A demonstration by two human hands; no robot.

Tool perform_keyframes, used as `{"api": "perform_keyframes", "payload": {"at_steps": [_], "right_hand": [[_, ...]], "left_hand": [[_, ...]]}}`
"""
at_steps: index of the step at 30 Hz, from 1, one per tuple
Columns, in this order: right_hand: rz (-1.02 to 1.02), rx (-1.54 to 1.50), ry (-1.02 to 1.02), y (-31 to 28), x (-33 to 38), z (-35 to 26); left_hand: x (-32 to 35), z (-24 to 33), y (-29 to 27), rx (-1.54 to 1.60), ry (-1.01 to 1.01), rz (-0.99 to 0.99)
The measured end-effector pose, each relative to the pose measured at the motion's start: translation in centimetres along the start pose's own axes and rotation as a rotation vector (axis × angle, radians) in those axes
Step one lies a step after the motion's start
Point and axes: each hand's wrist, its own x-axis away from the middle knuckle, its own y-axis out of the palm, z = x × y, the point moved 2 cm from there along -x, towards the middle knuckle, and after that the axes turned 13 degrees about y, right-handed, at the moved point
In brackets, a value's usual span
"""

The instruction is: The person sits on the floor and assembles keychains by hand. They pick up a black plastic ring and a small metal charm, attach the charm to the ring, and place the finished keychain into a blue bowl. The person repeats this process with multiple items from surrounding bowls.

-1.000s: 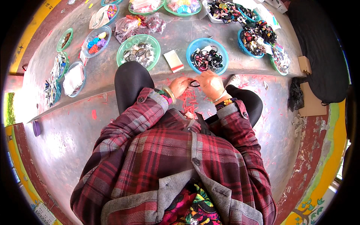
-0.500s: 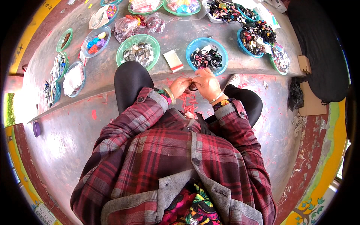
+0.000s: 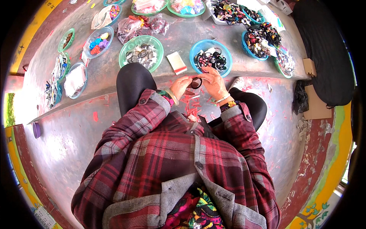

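Between my knees, my left hand (image 3: 179, 87) and my right hand (image 3: 215, 86) meet at the fingertips over a small black hair tie (image 3: 197, 87). Both pinch its upper edge, and its loop hangs open below the fingers. Just beyond my right hand stands a blue bowl (image 3: 193, 47) of black hair ties with pink and white bits. To its left lies a white card pack (image 3: 176, 62) with a red end. A green bowl (image 3: 122, 57) further left holds dark rings and small clear or white pieces.
More bowls of colored pieces, plastic bags (image 3: 131, 29) and heaped hair ties (image 3: 263, 40) cover the raised ledge. Red scraps (image 3: 192, 103) litter the floor between my legs. A black bag (image 3: 301, 97) and cardboard (image 3: 317, 103) lie at the right.
My hands have drawn slightly apart, the right one shifting right and down. The hair tie's loop, mostly covered by fingers before, now shows between them.
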Motion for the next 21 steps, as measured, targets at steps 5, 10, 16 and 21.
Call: {"api": "perform_keyframes", "payload": {"at_steps": [5,10,16,21], "right_hand": [[-0.003,0.056,0.015,0.2,0.2,0.1],[-0.131,0.092,0.025,0.6,0.3,0.3],[-0.223,0.117,0.075,1.1,0.8,0.2],[-0.275,0.042,0.135,1.0,0.7,0.3]], "left_hand": [[0.1,0.3,0.5,-0.02,0.002,0.025],[0.1,0.4,0.5,-0.037,0.051,-0.025],[0.2,0.5,0.8,0.073,0.004,-0.067],[-0.1,-0.4,0.2,0.146,0.006,-0.048]]}}
